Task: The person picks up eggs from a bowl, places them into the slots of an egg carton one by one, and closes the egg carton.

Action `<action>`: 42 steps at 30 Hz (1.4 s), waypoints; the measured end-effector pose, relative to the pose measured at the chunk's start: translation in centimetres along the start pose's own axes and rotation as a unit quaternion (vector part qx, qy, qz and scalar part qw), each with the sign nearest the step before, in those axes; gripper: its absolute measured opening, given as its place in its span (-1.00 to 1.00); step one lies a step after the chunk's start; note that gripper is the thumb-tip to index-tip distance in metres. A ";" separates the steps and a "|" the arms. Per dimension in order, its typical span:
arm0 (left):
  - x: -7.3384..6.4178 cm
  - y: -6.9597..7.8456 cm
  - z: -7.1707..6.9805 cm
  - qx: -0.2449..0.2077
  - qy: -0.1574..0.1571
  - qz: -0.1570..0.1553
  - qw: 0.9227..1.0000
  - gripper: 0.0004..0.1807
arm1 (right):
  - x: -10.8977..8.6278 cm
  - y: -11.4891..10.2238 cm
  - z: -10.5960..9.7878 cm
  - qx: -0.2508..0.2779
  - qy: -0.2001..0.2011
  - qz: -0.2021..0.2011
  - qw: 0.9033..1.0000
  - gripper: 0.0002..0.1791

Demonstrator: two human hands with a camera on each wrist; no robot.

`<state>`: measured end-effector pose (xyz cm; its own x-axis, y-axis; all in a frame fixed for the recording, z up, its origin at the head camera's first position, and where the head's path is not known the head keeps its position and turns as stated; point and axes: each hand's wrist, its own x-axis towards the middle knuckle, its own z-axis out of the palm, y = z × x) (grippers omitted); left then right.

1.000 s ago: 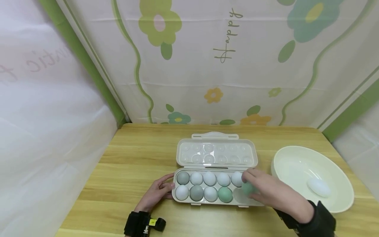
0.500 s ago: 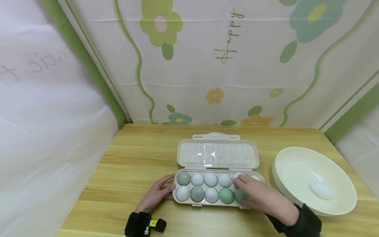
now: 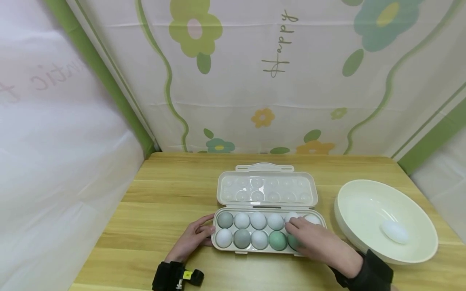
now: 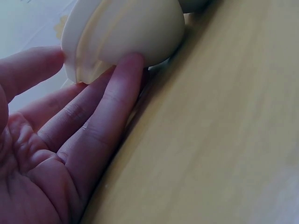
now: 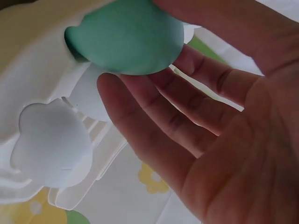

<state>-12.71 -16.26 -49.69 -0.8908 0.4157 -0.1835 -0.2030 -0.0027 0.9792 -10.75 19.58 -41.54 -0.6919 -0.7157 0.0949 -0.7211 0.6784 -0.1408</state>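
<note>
A cream egg carton (image 3: 269, 251) lies with its lid raised, holding white, grey and green eggs. My left hand (image 3: 193, 238) rests against its left end; in the left wrist view fairly straight fingers (image 4: 105, 109) touch the carton's outer wall (image 4: 145, 30), the thumb at its rim. At the carton's right part, my right hand (image 3: 316, 241) holds a green egg (image 5: 133, 39) low in a front-row slot, fingers on one side and thumb on the other. A white egg (image 5: 53, 142) sits in the back row nearby. My right hand hides the front-row end slot.
To the right stands a large cream bowl (image 3: 360, 202) with one white egg (image 3: 395, 231) inside. The carton lid (image 3: 267, 188) leans back toward the printed cloth (image 3: 233, 81). Wood tabletop (image 3: 164, 194) extends left and in front of the carton.
My right hand has moved left and down with the green egg, from above the carton into a front-row slot. The left hand has stayed at the carton's left end.
</note>
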 end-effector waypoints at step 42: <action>-0.4 0.0 0.1 -0.002 0.003 0.006 1.000 -0.38 | -8.5 10.3 -7.0 -0.125 -0.049 0.180 0.974 -0.60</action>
<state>-12.31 -16.35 -49.65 -0.8951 0.4110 -0.1728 -0.1947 -0.0115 0.9808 -12.53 33.84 -36.95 -0.9036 -0.4283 -0.0118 -0.4273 0.8988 0.0982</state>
